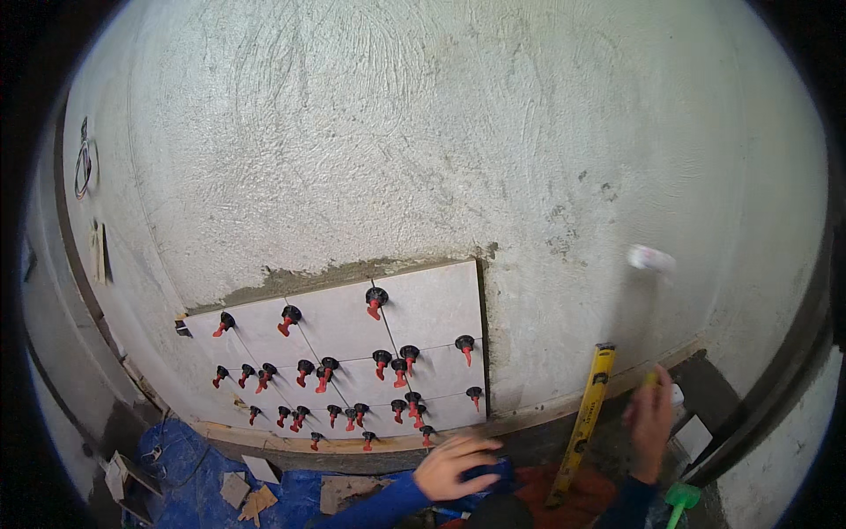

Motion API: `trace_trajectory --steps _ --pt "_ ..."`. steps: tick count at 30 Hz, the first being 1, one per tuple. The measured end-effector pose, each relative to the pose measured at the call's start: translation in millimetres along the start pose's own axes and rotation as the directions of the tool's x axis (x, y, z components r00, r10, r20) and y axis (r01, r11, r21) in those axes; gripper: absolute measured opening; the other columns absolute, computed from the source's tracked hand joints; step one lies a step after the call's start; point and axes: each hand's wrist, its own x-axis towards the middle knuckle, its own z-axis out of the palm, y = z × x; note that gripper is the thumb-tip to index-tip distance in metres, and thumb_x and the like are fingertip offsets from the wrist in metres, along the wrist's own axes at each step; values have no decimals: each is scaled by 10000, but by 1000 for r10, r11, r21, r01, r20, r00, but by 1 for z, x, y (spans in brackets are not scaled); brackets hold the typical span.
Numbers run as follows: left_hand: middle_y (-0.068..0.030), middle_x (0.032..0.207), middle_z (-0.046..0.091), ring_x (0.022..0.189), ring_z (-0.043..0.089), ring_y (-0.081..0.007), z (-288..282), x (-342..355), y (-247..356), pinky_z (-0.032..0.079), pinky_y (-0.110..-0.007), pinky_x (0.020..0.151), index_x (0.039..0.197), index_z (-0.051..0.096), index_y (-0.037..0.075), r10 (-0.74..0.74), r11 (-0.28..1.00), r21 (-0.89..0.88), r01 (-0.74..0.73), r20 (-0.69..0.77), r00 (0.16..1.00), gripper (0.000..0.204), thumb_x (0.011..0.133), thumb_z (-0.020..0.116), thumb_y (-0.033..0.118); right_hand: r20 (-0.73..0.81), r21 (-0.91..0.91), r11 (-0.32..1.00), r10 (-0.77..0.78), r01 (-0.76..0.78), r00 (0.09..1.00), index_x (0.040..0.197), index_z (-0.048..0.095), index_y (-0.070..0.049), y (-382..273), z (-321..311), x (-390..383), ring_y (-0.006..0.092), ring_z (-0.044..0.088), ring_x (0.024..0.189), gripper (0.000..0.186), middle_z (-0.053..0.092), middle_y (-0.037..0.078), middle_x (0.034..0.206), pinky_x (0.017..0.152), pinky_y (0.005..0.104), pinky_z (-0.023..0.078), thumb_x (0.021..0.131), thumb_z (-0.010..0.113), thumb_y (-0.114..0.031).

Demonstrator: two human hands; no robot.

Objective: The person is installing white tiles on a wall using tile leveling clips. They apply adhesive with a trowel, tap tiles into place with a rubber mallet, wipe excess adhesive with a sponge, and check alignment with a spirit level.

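My right hand is closed around a yellow-green handle tip, blurred by motion. Above it, against the bare wall, is a blurred white cylinder with reddish marks, apparently a small paint roller; the rod between is not clear. A darker strip runs down the wall below it. At the lower middle, my left hand has its fingers apart and holds nothing visible, just below the tiles. Pale wall tiles carry several black and red levelling clips. Between my hands stands a tilted yellow spirit level.
Blue sheeting covers the floor at the left, with tile offcuts on it. A green plastic object lies at the lower right. Loose wires hang from the left wall. A ledge runs along the wall's foot.
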Motion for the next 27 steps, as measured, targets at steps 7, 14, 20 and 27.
trace_trajectory --steps 7,14,20,27 --pt "-178 1234 703 1167 667 -299 -33 -212 -12 523 -433 991 1126 736 -42 -744 658 -366 658 -182 643 359 950 695 267 373 65 957 -285 282 883 1517 475 -71 -67 144 -45 109 544 713 463 585 39 919 636 266 467 1058 519 -114" --pt "-135 1175 712 1062 678 -309 -23 -343 -29 547 -452 914 1186 700 65 -916 240 -950 198 -155 369 501 1002 564 510 313 -76 852 -473 518 824 1499 490 -11 -104 198 -56 370 674 1041 458 659 282 1194 930 411 517 1044 514 -62" --pt "-120 1323 672 1154 651 -314 -13 -385 -24 523 -480 977 1253 675 125 -908 14 -994 -105 -57 416 551 990 519 584 162 -96 622 -760 777 629 1474 534 -52 -181 239 5 485 632 921 439 640 312 995 806 511 506 1039 531 -114" --pt "-161 1370 653 1345 549 -374 4 -411 -26 402 -608 1133 1319 665 125 -899 -4 -963 -268 -114 423 616 980 502 612 235 -116 655 -712 747 661 1527 505 -121 -315 273 93 142 557 535 472 602 73 796 503 318 502 1061 523 -193"
